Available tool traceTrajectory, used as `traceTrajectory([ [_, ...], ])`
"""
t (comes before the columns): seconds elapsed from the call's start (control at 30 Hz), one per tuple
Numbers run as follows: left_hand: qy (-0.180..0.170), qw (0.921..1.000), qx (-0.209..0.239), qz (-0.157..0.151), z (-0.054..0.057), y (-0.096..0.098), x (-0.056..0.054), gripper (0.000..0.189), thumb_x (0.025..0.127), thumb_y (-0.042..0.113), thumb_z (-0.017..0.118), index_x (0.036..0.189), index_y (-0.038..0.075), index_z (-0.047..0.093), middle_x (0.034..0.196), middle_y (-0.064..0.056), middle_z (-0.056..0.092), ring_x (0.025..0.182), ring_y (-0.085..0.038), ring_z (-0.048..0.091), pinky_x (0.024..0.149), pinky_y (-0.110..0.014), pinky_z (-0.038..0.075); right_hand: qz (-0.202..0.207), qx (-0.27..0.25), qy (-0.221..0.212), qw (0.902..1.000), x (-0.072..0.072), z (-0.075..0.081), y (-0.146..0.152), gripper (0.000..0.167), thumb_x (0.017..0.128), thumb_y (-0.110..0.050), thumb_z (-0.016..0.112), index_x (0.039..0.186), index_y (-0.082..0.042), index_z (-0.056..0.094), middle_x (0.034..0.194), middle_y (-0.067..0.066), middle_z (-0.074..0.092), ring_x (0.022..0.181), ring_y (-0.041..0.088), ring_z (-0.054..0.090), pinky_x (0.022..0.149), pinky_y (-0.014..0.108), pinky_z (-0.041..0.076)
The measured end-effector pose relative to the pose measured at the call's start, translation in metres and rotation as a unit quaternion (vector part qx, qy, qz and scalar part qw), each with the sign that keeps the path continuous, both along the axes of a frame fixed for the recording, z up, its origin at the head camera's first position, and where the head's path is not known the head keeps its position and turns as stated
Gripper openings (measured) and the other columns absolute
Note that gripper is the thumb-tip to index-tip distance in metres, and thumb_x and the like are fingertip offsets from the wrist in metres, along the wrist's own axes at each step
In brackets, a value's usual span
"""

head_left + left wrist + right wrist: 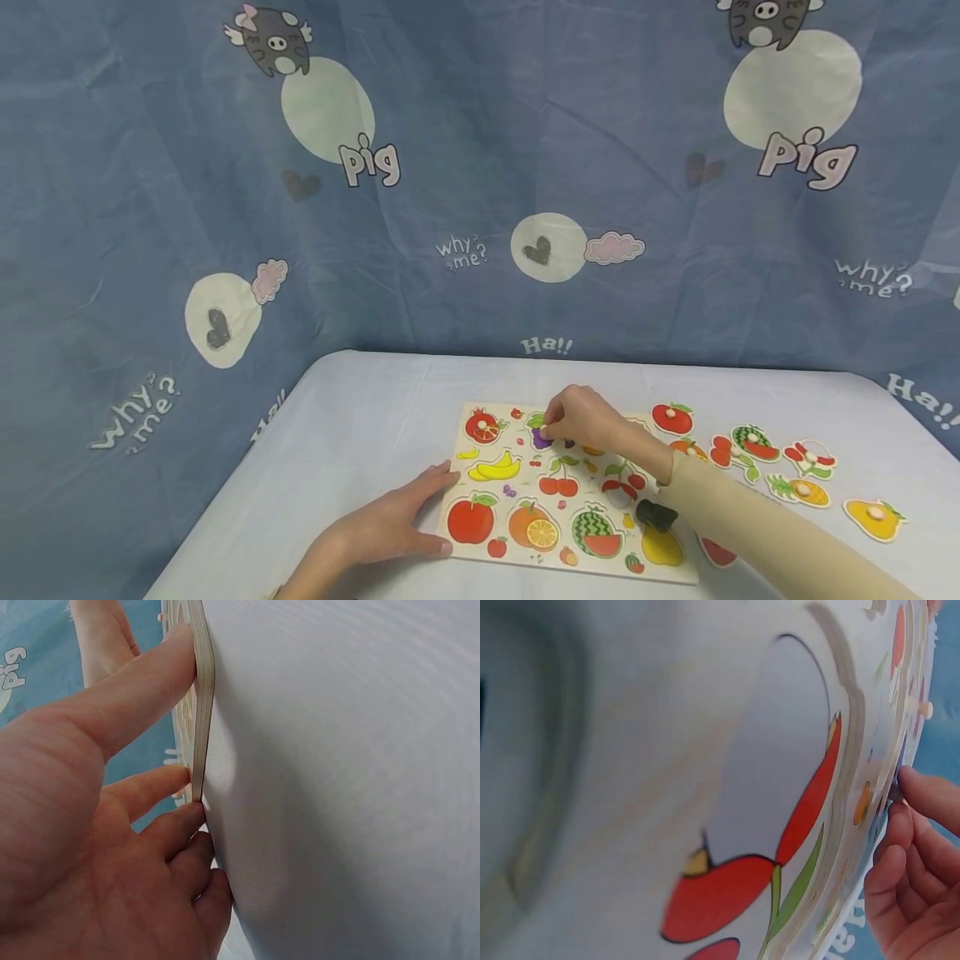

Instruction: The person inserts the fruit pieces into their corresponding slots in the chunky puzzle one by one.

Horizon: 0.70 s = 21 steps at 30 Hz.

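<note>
Now, right hand [581, 417]: pinching grape piece [538, 442] near far edge of fruit board [528, 487]; seated or not, can't tell
Left hand [386, 527]: spread, touching board's left edge
Fruit board: on desk [405, 417]
Loose fruit pieces [812, 493]: right of board

Grape piece [537, 442] part-hidden by right grip [588, 417]; right sleeve [753, 527] cut off

Right arm [757, 521] is reaching in on a diagonal, cream sleeve [708, 496] over most of the forearm, and the right hand [583, 417] is pinching, fingers tucked in. Left hand [393, 518] is lower and off to the left, thumb [139, 690] stuck out well apart from the index finger [154, 791], last few fingers kinda bent.
</note>
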<state>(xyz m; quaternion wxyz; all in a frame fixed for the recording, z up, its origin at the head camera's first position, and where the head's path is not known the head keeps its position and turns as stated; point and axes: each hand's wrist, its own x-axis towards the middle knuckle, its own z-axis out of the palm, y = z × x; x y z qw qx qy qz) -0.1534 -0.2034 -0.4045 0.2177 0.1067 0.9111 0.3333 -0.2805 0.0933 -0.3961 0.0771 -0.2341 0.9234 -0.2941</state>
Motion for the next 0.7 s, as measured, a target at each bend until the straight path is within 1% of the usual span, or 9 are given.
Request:
traceTrajectory([
  [0.3,0.004,1.0000,-0.001,-0.004,0.0008,0.0005,0.0007,0.086,0.074,0.038,0.084,0.148,0.023,0.044,0.159,-0.007,0.030,0.144,-0.032,0.026,0.108,-0.065,0.028,0.008,-0.009,-0.012,0.9999,-0.0017,-0.0016,0.0017,0.008,0.084,-0.017,0.080,0.079,-0.015,0.074,0.069,-0.008,0.064,0.059,0.013,0.056,0.059,0.029,0.048],
  [0.5,0.004,1.0000,-0.001,-0.003,0.0004,0.0004,0.0008,0.086,0.074,0.038,0.084,0.148,0.023,0.044,0.158,-0.007,0.030,0.144,-0.032,0.026,0.108,-0.065,0.029,0.008,-0.013,-0.028,0.9995,-0.0033,-0.0034,0.0029,0.004,0.085,-0.015,0.078,0.085,-0.015,0.074,0.073,-0.006,0.064,0.062,0.013,0.056,0.063,0.030,0.049],
  [0.7,0.007,1.0000,-0.006,-0.002,0.0003,0.0003,0.0005,0.086,0.073,0.038,0.084,0.148,0.023,0.044,0.158,-0.006,0.031,0.144,-0.031,0.027,0.107,-0.065,0.030,0.012,-0.020,-0.023,0.9995,-0.0028,-0.0026,0.0064,0.006,0.085,-0.016,0.078,0.089,-0.015,0.074,0.074,-0.007,0.064,0.064,0.013,0.056,0.067,0.031,0.049],
])
